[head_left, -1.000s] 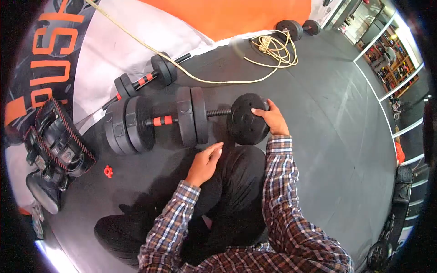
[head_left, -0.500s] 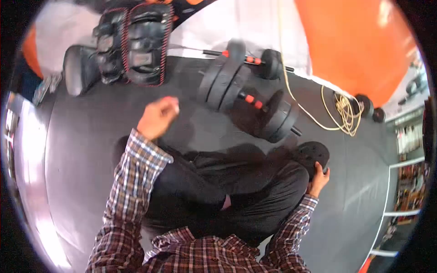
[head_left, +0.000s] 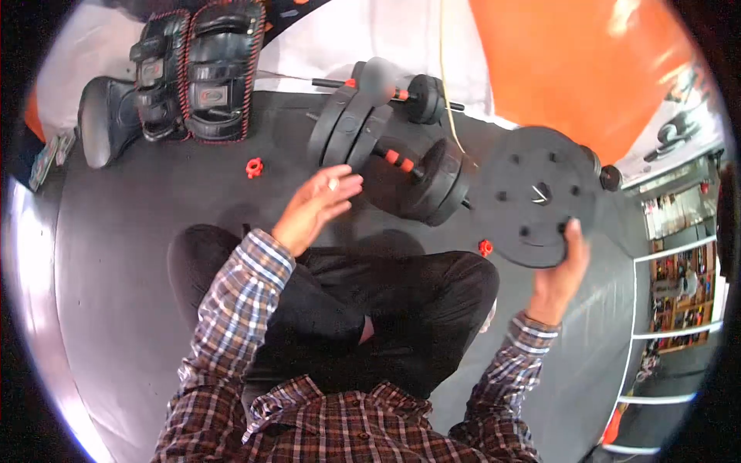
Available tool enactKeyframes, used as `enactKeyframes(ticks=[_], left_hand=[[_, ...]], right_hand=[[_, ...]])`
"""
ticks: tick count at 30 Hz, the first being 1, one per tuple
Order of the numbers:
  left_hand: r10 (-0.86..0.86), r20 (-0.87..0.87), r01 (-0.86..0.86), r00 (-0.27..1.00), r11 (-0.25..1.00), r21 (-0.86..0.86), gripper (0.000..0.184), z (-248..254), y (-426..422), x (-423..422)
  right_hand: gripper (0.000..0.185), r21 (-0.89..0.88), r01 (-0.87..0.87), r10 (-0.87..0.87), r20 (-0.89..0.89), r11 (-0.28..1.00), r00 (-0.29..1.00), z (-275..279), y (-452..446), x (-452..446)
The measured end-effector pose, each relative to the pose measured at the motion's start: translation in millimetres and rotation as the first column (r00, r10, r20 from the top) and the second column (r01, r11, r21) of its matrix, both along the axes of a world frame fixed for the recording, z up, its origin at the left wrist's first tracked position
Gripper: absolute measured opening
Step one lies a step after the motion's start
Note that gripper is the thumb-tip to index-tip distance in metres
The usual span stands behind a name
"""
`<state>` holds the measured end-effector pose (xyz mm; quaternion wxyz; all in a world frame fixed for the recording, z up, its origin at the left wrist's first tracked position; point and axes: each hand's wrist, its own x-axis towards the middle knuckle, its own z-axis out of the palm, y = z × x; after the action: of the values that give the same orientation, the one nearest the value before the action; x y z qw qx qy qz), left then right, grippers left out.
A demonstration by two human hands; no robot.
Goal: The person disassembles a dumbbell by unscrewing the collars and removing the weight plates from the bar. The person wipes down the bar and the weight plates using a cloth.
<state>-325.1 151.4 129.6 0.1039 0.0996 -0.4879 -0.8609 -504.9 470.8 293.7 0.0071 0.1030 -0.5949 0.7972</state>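
Note:
My right hand (head_left: 563, 270) grips a black round weight plate (head_left: 532, 174) by its lower edge, holding it raised off the mat with its holed face toward me. Fingers apart and holding nothing, my left hand (head_left: 315, 207) hovers near the left plates of a dumbbell (head_left: 398, 160). That dumbbell lies on the mat with several black plates at its left end and more at its right. One red star-shaped collar nut (head_left: 255, 167) lies on the mat left of my left hand. Another red collar nut (head_left: 485, 248) is just below the raised plate.
A second dumbbell (head_left: 424, 99) lies behind the first. Black strike pads (head_left: 220, 73) stand at the back left beside another black pad (head_left: 106, 119). My crossed legs (head_left: 347, 309) are on the dark mat (head_left: 116, 255). Shelving (head_left: 679, 297) stands at the right.
My right hand has lifted the plate up from beside my knee. My left hand has let go of a red collar nut, now on the mat, and moved right with fingers opened.

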Motion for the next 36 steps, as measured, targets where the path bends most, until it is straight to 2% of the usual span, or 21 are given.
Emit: enactKeyframes(ticks=[1,3,4,5,6,7,10,11,12,14,15,22,25,26,28,30,31,32,33,34,36], left_hand=[[-0.051,-0.085,0.062,0.995,0.99,0.128,0.079,-3,9,-3],[-0.106,-0.208,0.17,0.972,0.933,0.316,0.1,1,19,-1],[-0.108,-0.269,0.212,0.957,0.894,0.395,0.096,-3,19,5],[-0.061,-0.283,0.198,0.957,0.851,0.487,0.097,-13,19,12],[-0.012,-0.29,0.184,0.957,0.796,0.577,0.097,-20,18,17],[0.138,-0.154,-0.012,0.978,0.783,0.622,0.085,-10,18,25],[0.291,0.11,-0.28,0.95,0.642,0.714,0.067,-28,1,49],[0.328,0.119,-0.3,0.937,0.585,0.753,0.055,-37,-3,53],[0.374,0.228,-0.421,0.899,0.591,0.689,0.055,-47,-5,53],[0.347,0.407,-0.535,0.845,0.527,0.661,0.054,-47,-3,56],[0.37,0.441,-0.576,0.818,0.513,0.637,0.052,-56,0,57],[0.253,0.47,-0.52,0.845,0.593,0.615,0.04,-86,4,45],[0.233,0.513,-0.526,0.826,0.647,0.552,0.039,-87,5,43],[0.221,0.522,-0.518,0.824,0.667,0.536,0.039,-92,5,44],[0.242,0.567,-0.541,0.787,0.713,0.446,0.036,-101,5,44],[0.252,0.642,-0.578,0.724,0.729,0.365,0.035,-98,4,45],[0.263,0.645,-0.593,0.718,0.717,0.368,0.034,-103,3,45],[0.271,0.647,-0.604,0.713,0.705,0.37,0.033,-111,2,46],[0.278,0.645,-0.612,0.712,0.696,0.376,0.032,-116,0,45],[0.303,0.637,-0.629,0.709,0.681,0.376,0.033,-115,-2,44],[0.354,0.62,-0.663,0.7,0.645,0.38,0.035,-108,-8,41]], right_hand=[[0.025,-0.07,-0.044,0.047,0.039,0.997,0.998,0,-33,24],[0.024,-0.182,-0.118,0.166,0.28,0.976,0.945,-20,-75,48],[0.028,-0.139,-0.203,0.238,0.32,0.969,0.917,-39,-86,59],[0.041,-0.18,-0.306,0.352,0.349,0.935,0.869,-47,-108,77],[0.051,-0.181,-0.258,0.314,0.476,0.949,0.822,-80,-121,82],[0.052,-0.192,-0.319,0.372,0.485,0.928,0.791,-98,-135,91],[0.051,-0.311,-0.456,0.551,0.51,0.834,0.66,-160,-168,105],[0.049,-0.326,-0.484,0.579,0.548,0.812,0.603,-179,-174,100],[0.048,-0.34,-0.509,0.6,0.589,0.791,0.541,-197,-178,94],[0.039,-0.275,-0.551,0.559,0.696,0.788,0.452,-206,-183,92],[0.038,-0.285,-0.568,0.562,0.724,0.772,0.4,-217,-181,89],[0.037,-0.242,-0.508,0.403,0.885,0.827,0.235,-259,-179,79],[0.037,-0.055,-0.608,0.302,0.901,0.792,0.312,-283,-177,82],[0.037,0.186,-0.644,0.256,0.809,0.742,0.529,-288,-171,80],[0.037,0.631,-0.515,0.243,0.469,0.581,0.849,-273,-160,77],[0.061,0.529,-0.401,0.281,0.294,0.748,0.913,-217,-134,59],[0.05,0.633,-0.281,0.264,0.123,0.722,0.957,-173,-119,50],[0.042,0.669,-0.174,0.207,0.03,0.723,0.978,-137,-101,39],[0.04,0.661,-0.004,0.126,-0.137,0.751,0.982,-138,-74,15],[0.039,0.623,0.053,0.056,-0.154,0.781,0.986,-129,-50,-1],[0.04,0.594,0.054,-0.04,-0.037,0.803,0.999,-119,2,-28]])
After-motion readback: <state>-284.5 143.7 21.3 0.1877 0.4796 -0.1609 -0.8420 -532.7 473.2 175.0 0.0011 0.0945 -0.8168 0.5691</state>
